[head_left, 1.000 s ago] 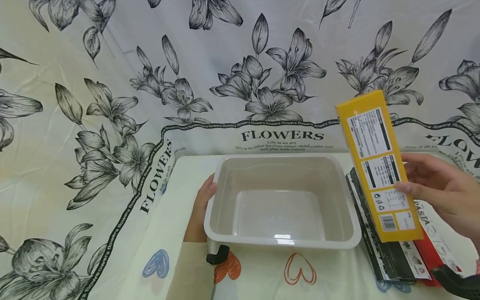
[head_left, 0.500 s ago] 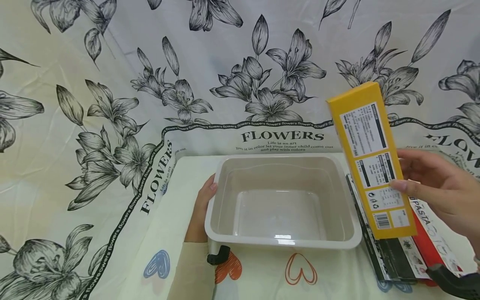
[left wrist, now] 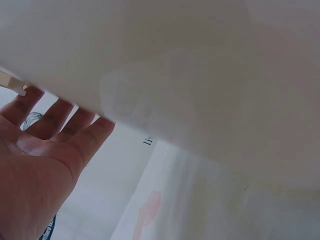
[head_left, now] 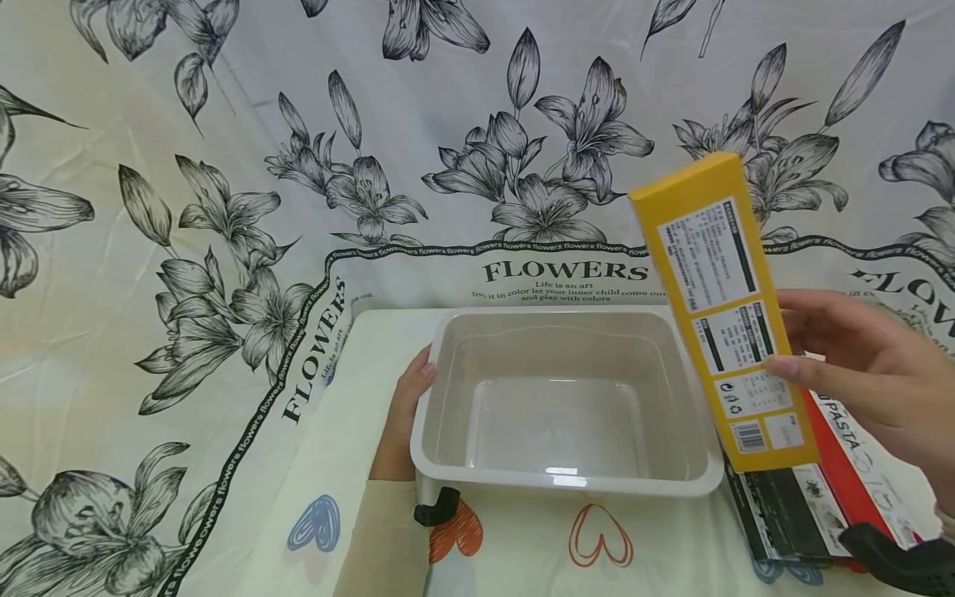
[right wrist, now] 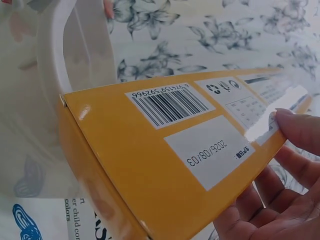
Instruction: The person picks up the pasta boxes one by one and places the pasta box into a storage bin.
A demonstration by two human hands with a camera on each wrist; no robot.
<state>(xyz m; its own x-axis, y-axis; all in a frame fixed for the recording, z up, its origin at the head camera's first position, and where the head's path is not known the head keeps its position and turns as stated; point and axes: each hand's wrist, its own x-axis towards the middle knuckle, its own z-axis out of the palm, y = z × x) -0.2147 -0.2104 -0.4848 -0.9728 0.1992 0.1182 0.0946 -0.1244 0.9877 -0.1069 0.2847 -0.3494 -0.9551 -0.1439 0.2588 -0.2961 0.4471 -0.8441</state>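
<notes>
My right hand (head_left: pixel 869 365) grips a yellow cardboard box (head_left: pixel 727 327) by its right edge, thumb on the printed face and fingers behind. The box is tilted, top leaning left, and overlaps the right rim of a beige plastic basin (head_left: pixel 552 487). In the right wrist view, a barcode and a date show on the end of the box (right wrist: pixel 110 145) nearest that camera. My left hand (head_left: pixel 413 388) holds the basin's left side, its thumb at the rim. From the left wrist view, the left hand's fingertips (left wrist: pixel 102 125) reach up under the rim; the basin wall (left wrist: pixel 200 80) fills much of that view.
Right of the basin lie flat boxes: a black one (head_left: pixel 779 506) and a red and white one (head_left: pixel 846 456) marked PASTA, partly behind the yellow box. A flower-printed cloth (head_left: pixel 224 332) hangs behind. Hearts decorate the pale tablecloth (head_left: pixel 522 555).
My right hand has moved left and slightly up with the yellow box, bringing it over the basin's right rim. The left hand and basin stay nearly in place.
</notes>
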